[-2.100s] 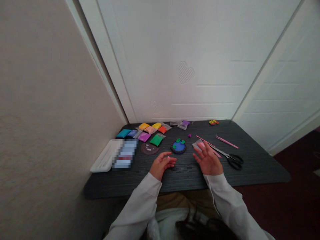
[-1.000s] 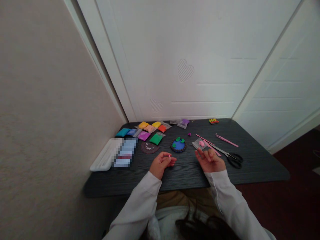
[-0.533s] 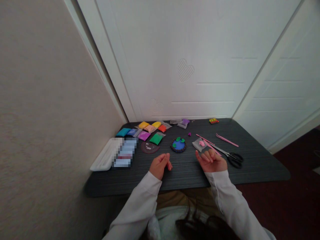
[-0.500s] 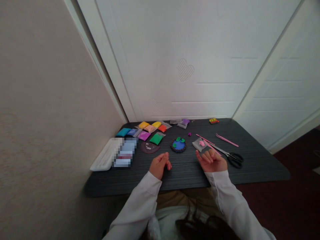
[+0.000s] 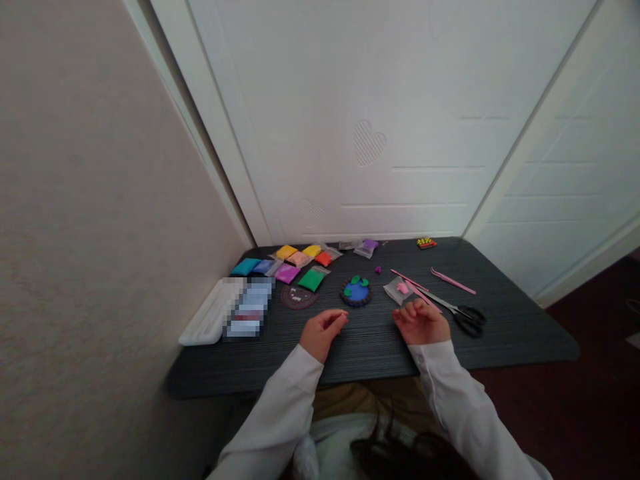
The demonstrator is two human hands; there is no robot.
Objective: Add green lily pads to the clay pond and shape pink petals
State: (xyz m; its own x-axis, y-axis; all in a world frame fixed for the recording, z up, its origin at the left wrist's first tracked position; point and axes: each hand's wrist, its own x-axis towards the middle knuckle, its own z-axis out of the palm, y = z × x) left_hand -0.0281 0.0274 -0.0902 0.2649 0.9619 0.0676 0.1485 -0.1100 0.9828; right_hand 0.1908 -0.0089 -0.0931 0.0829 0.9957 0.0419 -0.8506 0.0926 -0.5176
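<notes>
Two hands are held above the near half of the counter (image 5: 367, 350). On the left hand (image 5: 323, 333), thumb and fingertips are pinched together; whether anything is held there cannot be told. On the right hand (image 5: 424, 325), the fingers are loosely bent. By the counter's left edge, one white tray (image 5: 207, 317) is partly covered by a blurred packet (image 5: 249, 310), so its contents cannot be read.

Just beyond the right hand, one clear bag (image 5: 391, 289) is seen with pink clay (image 5: 403, 288) in it. Beside it lie two pink sticks (image 5: 426, 297) and one pair of black-handled scissors (image 5: 453, 308); one hooked pink tool (image 5: 453, 281) is set farther right. One blue disc (image 5: 356, 292) rests mid-counter, beyond the gap between the hands; it is ringed by a dark, beaded rim and topped by three green pads (image 5: 355, 280). To its left, one half-round plate (image 5: 299, 297) is marked in white.

Toward the far left corner, eight colour bags (image 5: 287, 273) are grouped, filled with teal, blue, magenta, green, amber, peach, yellow and orange-red. One purple bit (image 5: 378, 270) is placed beyond the disc. Along the far edge, one purple-filled bag (image 5: 369, 246) and one greyish bag (image 5: 349, 245) are laid, and one yellow-and-red piece (image 5: 427, 243) near the far right corner.
</notes>
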